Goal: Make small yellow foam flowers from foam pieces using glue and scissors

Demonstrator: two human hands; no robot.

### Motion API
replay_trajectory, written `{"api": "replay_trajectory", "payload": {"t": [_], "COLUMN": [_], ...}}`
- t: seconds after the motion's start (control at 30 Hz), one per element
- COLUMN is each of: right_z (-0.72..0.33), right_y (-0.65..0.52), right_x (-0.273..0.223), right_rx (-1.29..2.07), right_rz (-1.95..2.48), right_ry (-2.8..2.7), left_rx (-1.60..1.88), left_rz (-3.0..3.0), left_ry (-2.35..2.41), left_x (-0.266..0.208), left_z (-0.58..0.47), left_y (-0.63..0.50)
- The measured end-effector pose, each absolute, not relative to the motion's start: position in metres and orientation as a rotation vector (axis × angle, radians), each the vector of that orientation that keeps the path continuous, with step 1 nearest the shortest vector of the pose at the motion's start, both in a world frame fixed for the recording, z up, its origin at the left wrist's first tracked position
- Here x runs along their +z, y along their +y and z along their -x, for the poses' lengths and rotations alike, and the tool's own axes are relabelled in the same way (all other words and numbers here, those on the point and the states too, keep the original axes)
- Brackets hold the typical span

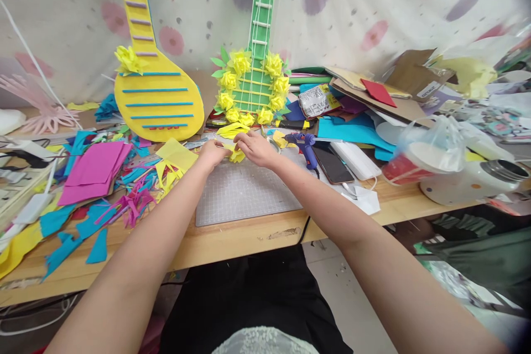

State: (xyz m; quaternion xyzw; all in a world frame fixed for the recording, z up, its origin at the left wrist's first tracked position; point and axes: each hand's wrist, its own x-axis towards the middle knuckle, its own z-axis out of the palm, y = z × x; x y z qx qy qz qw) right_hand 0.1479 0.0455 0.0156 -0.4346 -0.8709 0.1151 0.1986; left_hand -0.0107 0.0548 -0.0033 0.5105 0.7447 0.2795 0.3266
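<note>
Above the back part of the grey cutting mat point(249, 191), my left hand point(213, 154) and my right hand point(256, 148) are close together. A small yellow paper flower point(237, 156) shows between them, with the fingers of both hands closed on its edges; the fingertips are partly hidden. Just behind lie some yellow paper strips point(233, 130). Beyond them stands a green toy guitar point(254, 91) ringed with yellow flowers and green leaves. On its left leans a yellow toy guitar point(160, 102) with blue strips and one yellow flower.
Right of the mat are a purple glue gun point(306, 149), a phone point(332, 163), a white power bank point(355, 159) and a red-and-white tub point(415, 165). Magenta sheets point(93, 171) and coloured scraps point(136, 199) cover the left side. Cardboard point(373, 98) is piled at back right.
</note>
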Motion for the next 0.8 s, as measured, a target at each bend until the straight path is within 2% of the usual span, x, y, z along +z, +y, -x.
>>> {"api": "replay_trajectory", "payload": {"t": [0.8], "right_z": [-0.153], "right_y": [0.043], "right_x": [0.017], "right_rx": [0.425], "right_rz": [1.169], "right_ry": [-2.433], "left_rx": [0.872], "left_rz": [-1.189], "left_ry": [1.806], "left_x": [0.004], "left_z": [0.009], "left_y": [0.060]}}
